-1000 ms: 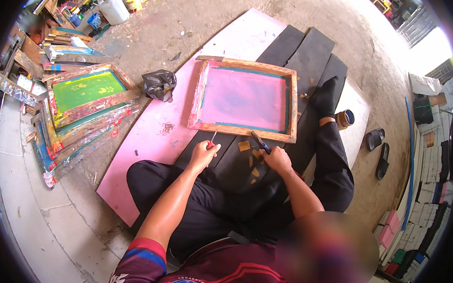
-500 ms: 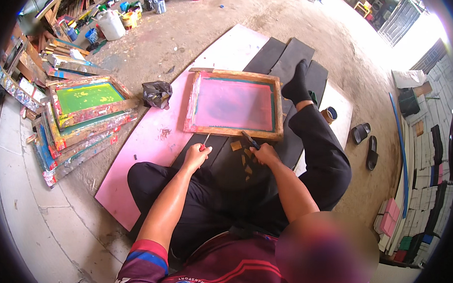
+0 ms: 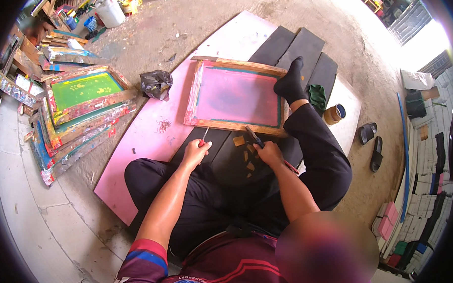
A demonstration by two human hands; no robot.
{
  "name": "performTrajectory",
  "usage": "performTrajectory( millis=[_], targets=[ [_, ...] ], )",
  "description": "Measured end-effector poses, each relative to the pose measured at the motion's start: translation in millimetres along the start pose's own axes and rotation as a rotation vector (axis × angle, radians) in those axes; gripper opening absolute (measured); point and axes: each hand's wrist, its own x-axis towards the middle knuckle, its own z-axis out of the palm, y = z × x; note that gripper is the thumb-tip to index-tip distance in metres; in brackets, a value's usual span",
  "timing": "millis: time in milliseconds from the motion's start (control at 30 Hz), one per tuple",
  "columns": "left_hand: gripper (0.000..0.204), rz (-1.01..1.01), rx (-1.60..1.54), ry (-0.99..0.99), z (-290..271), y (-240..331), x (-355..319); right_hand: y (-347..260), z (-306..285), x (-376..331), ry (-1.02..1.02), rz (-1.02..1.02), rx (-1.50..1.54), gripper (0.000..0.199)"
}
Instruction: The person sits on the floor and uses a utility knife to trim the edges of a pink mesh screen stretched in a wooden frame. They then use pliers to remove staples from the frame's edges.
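Note:
A wooden screen-printing frame [image 3: 243, 127] with pinkish mesh lies flat before me, its near edge toward my hands. My left hand [image 3: 195, 154] is closed around a thin metal-shafted tool that looks like a screwdriver [image 3: 206, 134], its tip close to the frame's near left edge. Closed too, my right hand [image 3: 270, 153] grips a dark hand tool [image 3: 254, 136], whose tip meets the near rail; its exact kind is unclear. Several small brown scraps [image 3: 249, 156] lie on the dark boards between my hands. My socked foot [image 3: 291, 83] rests against the frame's right side.
Paint-stained frames [image 3: 86, 116] are stacked at left, beside a black plastic bag [image 3: 156, 85]. To the right are a dark green cloth [image 3: 317, 97], a tin [image 3: 334, 114] and black slippers [image 3: 372, 144]. A pink board [image 3: 151, 138] lies underneath; paint buckets [image 3: 110, 12] stand far left.
My foot has come down from beyond the frame's right side onto its right edge. The view has shifted slightly. Both hands keep their tools near the frame's near rail.

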Motion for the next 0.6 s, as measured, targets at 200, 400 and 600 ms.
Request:
performTrajectory(
  millis=[200,400,600],
  targets=[
    [0.033,-0.033,-0.075,-0.045,4.9,2.1,4.9,6.2,14.9,-2.9,0.129,-0.046,-0.014,0.054],
    [0.027,-0.052,-0.192,-0.106,8.3,6.4,5.1,10.4,24.7,-6.1,0.266,-0.117,-0.122,0.051],
    [0.026,-0.091,-0.23,-0.142,10.1,11.4,7.6,5.6,4.2,4.0,0.443,-0.366,-0.143,0.041]
  ],
)
